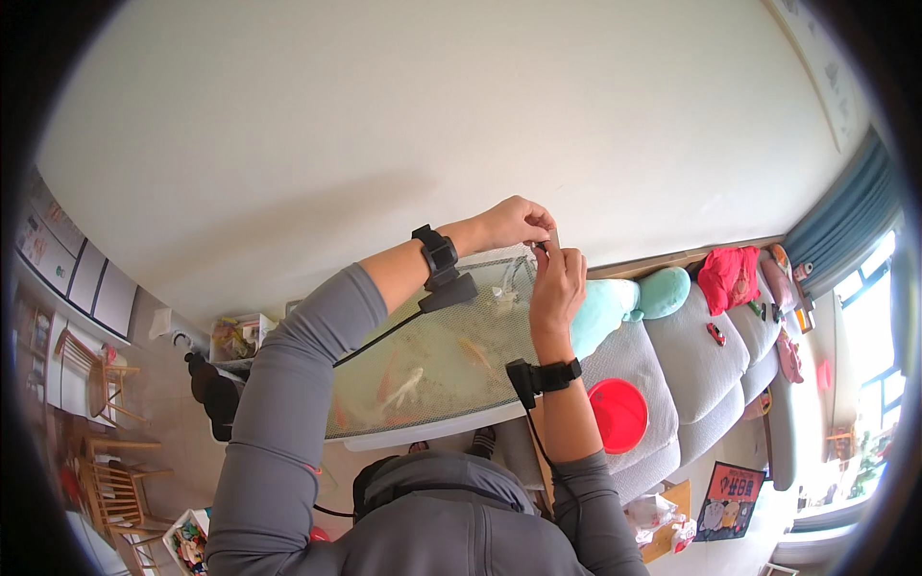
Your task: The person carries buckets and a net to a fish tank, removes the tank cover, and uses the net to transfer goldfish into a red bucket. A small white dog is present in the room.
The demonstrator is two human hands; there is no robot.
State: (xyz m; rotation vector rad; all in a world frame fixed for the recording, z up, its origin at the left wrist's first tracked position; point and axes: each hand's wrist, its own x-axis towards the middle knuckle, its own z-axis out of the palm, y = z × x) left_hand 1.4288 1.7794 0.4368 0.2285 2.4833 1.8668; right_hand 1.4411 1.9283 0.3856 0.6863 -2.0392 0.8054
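Observation:
My left hand point(513, 225) and my right hand point(558, 288) meet above the far right corner of a fish tank point(374, 438). Between their fingertips is a small greyish-brown flat piece point(554, 235) with a dark bit beside it; fingers hide most of it, so its kind is unclear. A mesh cover point(439, 345) stretches over the tank. Beneath it swim a white fish point(407, 387) and several orange fish, one point(474, 353) near the middle. Some clear fittings point(506, 289) sit in the tank's corner, just below my hands. Both wrists wear black straps with cabled devices.
A pale wall point(432, 108) rises behind the tank. Right of it stands a grey sofa point(691, 353) with a red basin point(618, 416), a turquoise plush toy point(609, 309) and a red cloth point(727, 279). At left are a filled white box point(238, 338) and wooden chairs point(115, 489).

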